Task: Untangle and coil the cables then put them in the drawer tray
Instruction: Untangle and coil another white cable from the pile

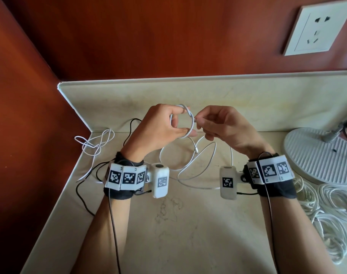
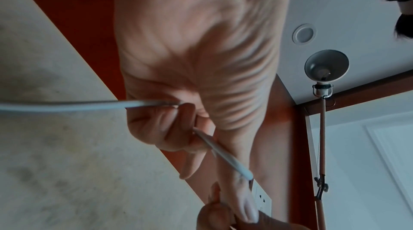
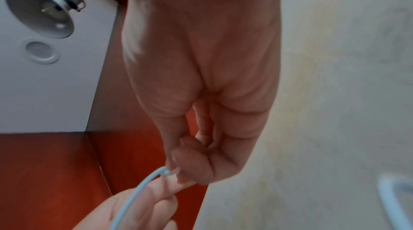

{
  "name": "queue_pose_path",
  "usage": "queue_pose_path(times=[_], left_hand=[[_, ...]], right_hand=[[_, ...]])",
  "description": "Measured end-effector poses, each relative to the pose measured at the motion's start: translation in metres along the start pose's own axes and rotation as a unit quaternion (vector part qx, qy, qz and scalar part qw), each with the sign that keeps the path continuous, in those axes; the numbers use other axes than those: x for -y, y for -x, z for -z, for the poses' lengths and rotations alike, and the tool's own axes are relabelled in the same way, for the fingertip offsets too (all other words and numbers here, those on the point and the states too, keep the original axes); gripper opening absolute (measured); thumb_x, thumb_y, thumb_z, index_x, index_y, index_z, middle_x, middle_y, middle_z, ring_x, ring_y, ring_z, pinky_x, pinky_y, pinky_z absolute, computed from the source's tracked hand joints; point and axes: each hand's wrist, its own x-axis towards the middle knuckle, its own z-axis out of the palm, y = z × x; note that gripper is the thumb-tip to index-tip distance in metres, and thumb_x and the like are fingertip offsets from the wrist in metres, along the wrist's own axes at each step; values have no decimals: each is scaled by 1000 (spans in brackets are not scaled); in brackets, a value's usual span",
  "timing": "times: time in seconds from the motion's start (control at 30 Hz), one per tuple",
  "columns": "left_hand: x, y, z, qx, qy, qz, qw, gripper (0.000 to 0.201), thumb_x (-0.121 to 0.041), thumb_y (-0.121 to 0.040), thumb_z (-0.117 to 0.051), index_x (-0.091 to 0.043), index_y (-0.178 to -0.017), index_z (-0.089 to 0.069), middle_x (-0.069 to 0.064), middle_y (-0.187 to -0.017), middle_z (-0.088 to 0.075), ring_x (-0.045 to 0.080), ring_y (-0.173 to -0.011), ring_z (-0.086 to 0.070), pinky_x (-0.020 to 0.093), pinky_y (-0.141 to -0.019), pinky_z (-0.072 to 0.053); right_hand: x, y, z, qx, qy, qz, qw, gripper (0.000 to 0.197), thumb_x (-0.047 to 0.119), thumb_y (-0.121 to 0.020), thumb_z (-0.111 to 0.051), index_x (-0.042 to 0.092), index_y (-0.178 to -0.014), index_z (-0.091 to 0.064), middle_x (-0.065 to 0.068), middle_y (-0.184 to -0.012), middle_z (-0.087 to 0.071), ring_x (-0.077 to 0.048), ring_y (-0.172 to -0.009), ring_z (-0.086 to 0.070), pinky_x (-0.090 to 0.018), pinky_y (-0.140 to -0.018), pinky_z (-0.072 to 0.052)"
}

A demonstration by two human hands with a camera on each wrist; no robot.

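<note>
You hold both hands raised above the bench (image 1: pixel 188 244), well to the left of the lamp base (image 1: pixel 316 155). Your left hand (image 1: pixel 158 129) has its fingers curled round a small coil of white cable (image 1: pixel 191 123), the loop caught between forefinger and thumb. Your right hand (image 1: pixel 224 125) pinches the same cable at the coil's right edge, fingertips nearly touching your left. The cable's loose length (image 1: pixel 198 167) trails down onto the bench, left of the lamp base. Farther left lies another tangled white cable (image 1: pixel 95 143), with a thin black cable (image 1: pixel 131 125) beside it. Just in front of the lamp base sits a heap of white cables (image 1: pixel 326 214). A wall socket (image 1: pixel 314 28) hangs above the lamp base.
</note>
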Motion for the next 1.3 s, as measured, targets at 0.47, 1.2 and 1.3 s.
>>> queue_pose_path(times=[0.47, 1.2, 1.3], left_hand=[[-7, -4, -17, 6, -57, -11, 998, 61, -59, -68, -88, -41, -124, -72, -13, -52, -47, 4, -53, -42, 30, -59, -38], [-12, 4, -11, -36, -213, 25, 976, 52, -53, -78, -83, -31, -124, -72, -3, -121, -73, 27, -110, -67, 30, -71, -39], [-12, 4, -18, -50, -243, 13, 969, 45, -48, -85, -77, -28, -125, -71, 0, -123, -73, 30, -110, -67, 31, -71, -41]], right_hand=[[15, 4, 8, -173, 275, 51, 944, 11, 7, -95, -69, 17, -90, -69, -8, -85, -70, -22, -68, -68, -26, -56, -54], [16, 3, -29, -159, 197, 4, 967, 23, 13, -80, -88, 16, -75, -66, -5, -68, -68, -9, -55, -52, -24, -55, -43], [14, 1, -34, -193, 260, 6, 946, 24, 6, -76, -83, 16, -71, -62, 0, -62, -62, -4, -50, -47, -17, -51, -37]])
